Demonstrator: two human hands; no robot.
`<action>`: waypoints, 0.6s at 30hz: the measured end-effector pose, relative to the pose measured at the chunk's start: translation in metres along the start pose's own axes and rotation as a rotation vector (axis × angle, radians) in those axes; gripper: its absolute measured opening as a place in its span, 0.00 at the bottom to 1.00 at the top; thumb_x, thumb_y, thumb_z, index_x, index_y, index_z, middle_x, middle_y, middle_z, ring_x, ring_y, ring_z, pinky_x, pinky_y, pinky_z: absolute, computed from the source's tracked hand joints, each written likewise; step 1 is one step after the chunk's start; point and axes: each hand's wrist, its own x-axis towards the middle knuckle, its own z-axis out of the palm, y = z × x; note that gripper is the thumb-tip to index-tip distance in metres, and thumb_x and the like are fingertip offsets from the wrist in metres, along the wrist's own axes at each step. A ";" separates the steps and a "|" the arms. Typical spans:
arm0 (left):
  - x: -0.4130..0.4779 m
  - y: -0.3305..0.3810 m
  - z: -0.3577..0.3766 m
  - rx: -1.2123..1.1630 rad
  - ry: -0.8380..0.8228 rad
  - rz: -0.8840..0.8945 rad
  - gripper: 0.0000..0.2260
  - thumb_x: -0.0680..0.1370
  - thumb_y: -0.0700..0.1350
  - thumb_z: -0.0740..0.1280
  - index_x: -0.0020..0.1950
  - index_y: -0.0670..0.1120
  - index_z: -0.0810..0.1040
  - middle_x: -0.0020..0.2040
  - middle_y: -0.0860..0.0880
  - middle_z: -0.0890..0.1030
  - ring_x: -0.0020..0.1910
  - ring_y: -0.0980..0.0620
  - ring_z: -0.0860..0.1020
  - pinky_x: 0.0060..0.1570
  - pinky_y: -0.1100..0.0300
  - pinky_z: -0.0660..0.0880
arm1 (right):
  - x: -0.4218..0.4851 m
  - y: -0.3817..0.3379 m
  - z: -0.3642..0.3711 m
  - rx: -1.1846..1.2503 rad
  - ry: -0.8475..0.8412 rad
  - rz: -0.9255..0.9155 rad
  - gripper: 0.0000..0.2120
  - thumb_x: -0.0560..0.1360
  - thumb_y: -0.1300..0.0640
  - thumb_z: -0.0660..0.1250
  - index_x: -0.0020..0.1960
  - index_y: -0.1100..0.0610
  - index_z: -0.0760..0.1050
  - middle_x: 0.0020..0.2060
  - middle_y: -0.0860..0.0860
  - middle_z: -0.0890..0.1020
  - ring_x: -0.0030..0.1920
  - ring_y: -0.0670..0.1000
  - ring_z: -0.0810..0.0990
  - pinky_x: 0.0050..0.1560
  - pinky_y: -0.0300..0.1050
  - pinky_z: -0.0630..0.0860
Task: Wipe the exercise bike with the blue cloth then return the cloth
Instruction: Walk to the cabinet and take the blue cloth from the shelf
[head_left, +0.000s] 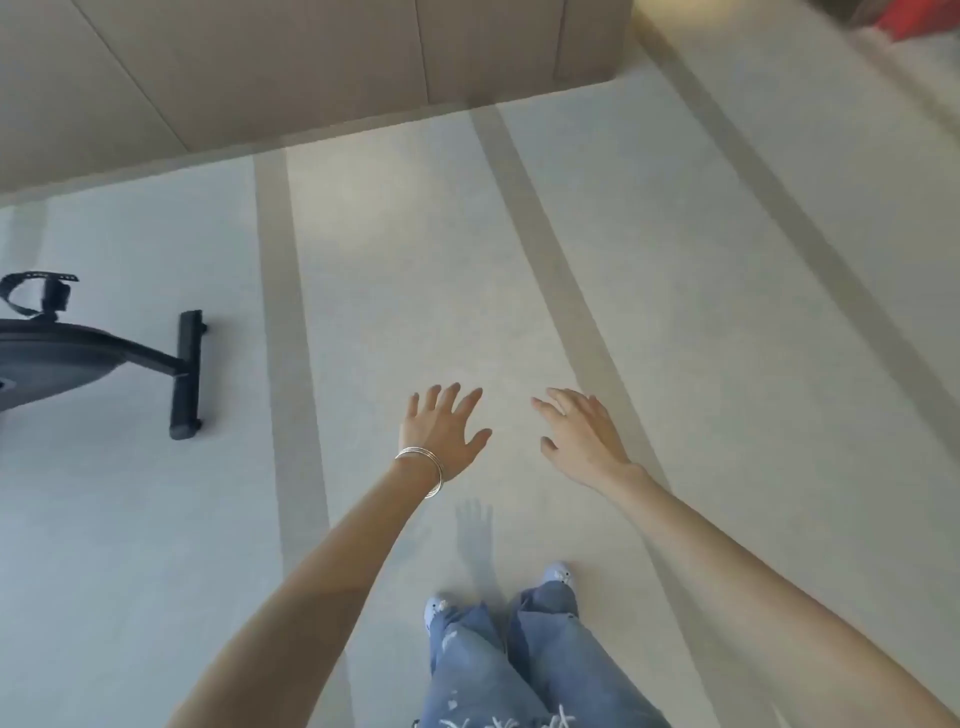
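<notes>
Left hand (441, 434) and right hand (584, 441) out over the floor (727, 312), well right of the exercise bike (78, 353); the 2 hands apart, fingers spread straight, both empty.

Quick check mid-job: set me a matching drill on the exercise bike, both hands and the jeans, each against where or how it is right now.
Things:
1. black metal exercise bike
2. left hand wearing silver bangles
3. bare right hand
4. ripped blue denim jeans

Place or state:
A. bottom of the view
B. far left edge of the view
C. open, empty, farther from the bike
D. open, empty, fingers spread, nearer the bike

Pairs: 1-B, 2-D, 3-C, 4-A
</notes>
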 end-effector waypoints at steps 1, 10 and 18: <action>0.006 0.015 -0.003 0.016 -0.006 0.031 0.28 0.79 0.62 0.51 0.76 0.55 0.52 0.76 0.49 0.58 0.75 0.45 0.55 0.73 0.48 0.53 | -0.007 0.014 -0.004 0.001 0.007 0.037 0.26 0.77 0.54 0.58 0.74 0.52 0.58 0.73 0.51 0.60 0.74 0.52 0.55 0.74 0.53 0.48; 0.067 0.157 -0.025 0.192 -0.017 0.314 0.28 0.79 0.61 0.51 0.77 0.55 0.51 0.77 0.50 0.57 0.75 0.45 0.54 0.73 0.48 0.51 | -0.076 0.145 -0.019 0.087 0.080 0.307 0.26 0.77 0.53 0.58 0.74 0.51 0.58 0.73 0.51 0.60 0.73 0.53 0.57 0.73 0.53 0.53; 0.104 0.292 -0.038 0.354 -0.023 0.635 0.28 0.79 0.61 0.50 0.77 0.55 0.49 0.77 0.48 0.55 0.76 0.45 0.52 0.74 0.47 0.50 | -0.152 0.235 -0.019 0.218 0.139 0.657 0.27 0.77 0.53 0.59 0.75 0.50 0.56 0.74 0.51 0.58 0.75 0.52 0.54 0.74 0.54 0.48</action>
